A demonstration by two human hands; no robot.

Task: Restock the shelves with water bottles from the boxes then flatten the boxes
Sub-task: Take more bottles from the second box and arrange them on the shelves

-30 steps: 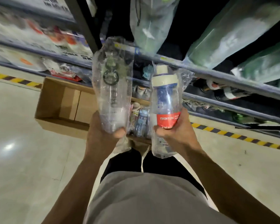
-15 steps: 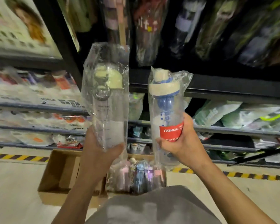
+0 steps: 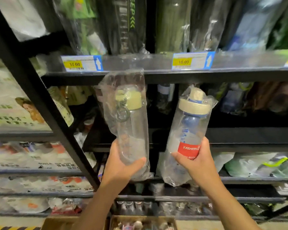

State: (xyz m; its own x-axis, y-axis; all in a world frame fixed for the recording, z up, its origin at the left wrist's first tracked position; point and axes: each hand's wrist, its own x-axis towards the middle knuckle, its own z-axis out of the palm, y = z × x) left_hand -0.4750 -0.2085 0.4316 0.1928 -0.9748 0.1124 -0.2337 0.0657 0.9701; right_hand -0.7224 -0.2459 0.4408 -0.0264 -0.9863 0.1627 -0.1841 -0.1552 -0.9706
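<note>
My left hand (image 3: pixel 119 165) grips the lower part of a clear water bottle (image 3: pixel 130 123) with a pale green cap, wrapped in a plastic bag. My right hand (image 3: pixel 194 161) holds a second bagged bottle (image 3: pixel 188 130) with a cream lid, blue inner tube and red "FASHION" label. Both bottles are raised upright in front of a dark shelf opening (image 3: pixel 165 113) below the shelf edge with price tags (image 3: pixel 191 61). A cardboard box (image 3: pixel 140 223) with more bagged bottles sits at the bottom edge.
A slanted black upright post (image 3: pixel 45 103) divides the shelving. Bagged goods fill the left shelves (image 3: pixel 23 160) and the right shelves (image 3: pixel 256 165). Tall packaged items stand on the top shelf (image 3: pixel 123 25). A second open carton (image 3: pixel 60 224) lies at the lower left.
The view has tilted up from the floor and box to the higher shelves. Both hands have lifted their bottles up toward the dark shelf opening, keeping the same hold.
</note>
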